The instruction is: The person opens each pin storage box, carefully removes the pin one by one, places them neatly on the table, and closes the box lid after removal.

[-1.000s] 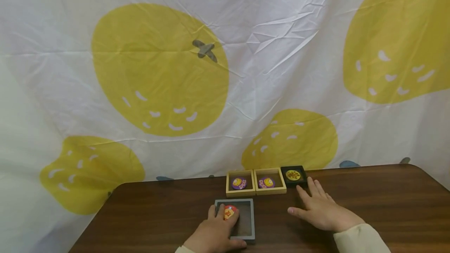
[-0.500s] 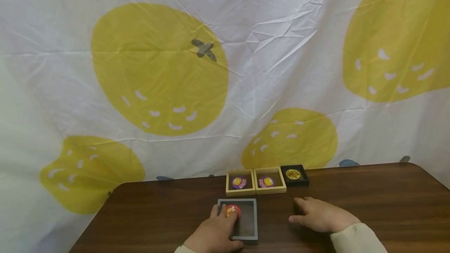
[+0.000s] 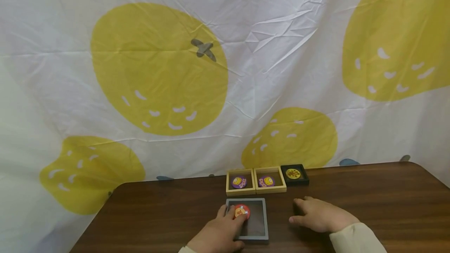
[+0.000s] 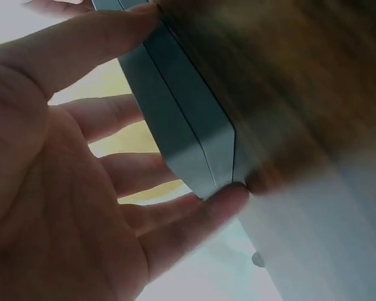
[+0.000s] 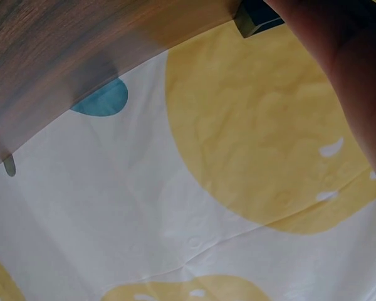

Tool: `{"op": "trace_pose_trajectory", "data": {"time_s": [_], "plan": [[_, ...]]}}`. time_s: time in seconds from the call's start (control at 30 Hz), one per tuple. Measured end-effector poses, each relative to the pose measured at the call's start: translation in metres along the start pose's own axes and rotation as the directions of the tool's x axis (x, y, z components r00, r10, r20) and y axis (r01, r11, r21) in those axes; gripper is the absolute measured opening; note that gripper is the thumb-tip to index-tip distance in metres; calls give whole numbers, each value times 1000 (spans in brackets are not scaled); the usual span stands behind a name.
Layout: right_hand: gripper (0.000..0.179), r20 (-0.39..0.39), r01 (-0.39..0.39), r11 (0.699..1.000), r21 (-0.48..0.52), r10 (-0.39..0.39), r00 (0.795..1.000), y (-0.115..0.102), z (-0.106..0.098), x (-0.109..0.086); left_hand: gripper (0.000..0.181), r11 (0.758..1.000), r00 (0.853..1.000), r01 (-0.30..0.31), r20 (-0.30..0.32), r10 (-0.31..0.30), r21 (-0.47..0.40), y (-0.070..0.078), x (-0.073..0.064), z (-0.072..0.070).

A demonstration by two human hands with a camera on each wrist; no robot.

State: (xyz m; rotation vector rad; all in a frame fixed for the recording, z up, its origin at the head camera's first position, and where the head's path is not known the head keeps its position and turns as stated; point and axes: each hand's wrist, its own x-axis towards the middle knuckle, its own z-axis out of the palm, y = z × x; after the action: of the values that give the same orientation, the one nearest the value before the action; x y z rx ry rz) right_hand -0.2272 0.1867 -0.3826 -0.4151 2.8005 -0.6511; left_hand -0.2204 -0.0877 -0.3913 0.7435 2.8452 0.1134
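My left hand (image 3: 219, 229) grips a square grey frame-like box (image 3: 265, 221) by its left side, thumb at the near edge and fingers along the side and far edge. In the left wrist view, the thumb and little finger press on the side wall of the grey box (image 4: 175, 119). A round red badge (image 3: 244, 208) lies inside it, partly covered by the fingers. Off to the right, my right hand (image 3: 321, 216) hovers low over the table with relaxed fingers, holding nothing; only part of the right hand (image 5: 357, 69) shows in its wrist view.
Two light wooden frames (image 3: 240, 194) stand side by side at the back, each with a purple badge (image 3: 239, 182). A black frame (image 3: 305, 175) with a yellow badge (image 3: 293, 173) adjoins them. Behind the brown table (image 3: 158, 214) hangs a lemon-patterned cloth (image 3: 239, 89).
My left hand has slid the grey box to the right, with the red badge inside it. The right hand has drawn back from the black frame, its fingers now bent more.
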Motion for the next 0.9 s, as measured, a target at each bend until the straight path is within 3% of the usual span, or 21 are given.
{"op": "trace_pose_trajectory", "data": {"time_s": [0.33,0.7,0.9], "plan": [[66,2,-15,1000,-9,15,1000,-1,0,0,55,994,991,-103,-76,105,39,4,-5,-3],[66,6,-5,1000,-11,5,1000,-2,1,1,57,987,985,-155,-74,158,44,5,-4,-2],[66,12,-2,1000,-10,2,1000,-1,1,1,27,981,978,-190,-83,192,39,5,-4,-4]]}}
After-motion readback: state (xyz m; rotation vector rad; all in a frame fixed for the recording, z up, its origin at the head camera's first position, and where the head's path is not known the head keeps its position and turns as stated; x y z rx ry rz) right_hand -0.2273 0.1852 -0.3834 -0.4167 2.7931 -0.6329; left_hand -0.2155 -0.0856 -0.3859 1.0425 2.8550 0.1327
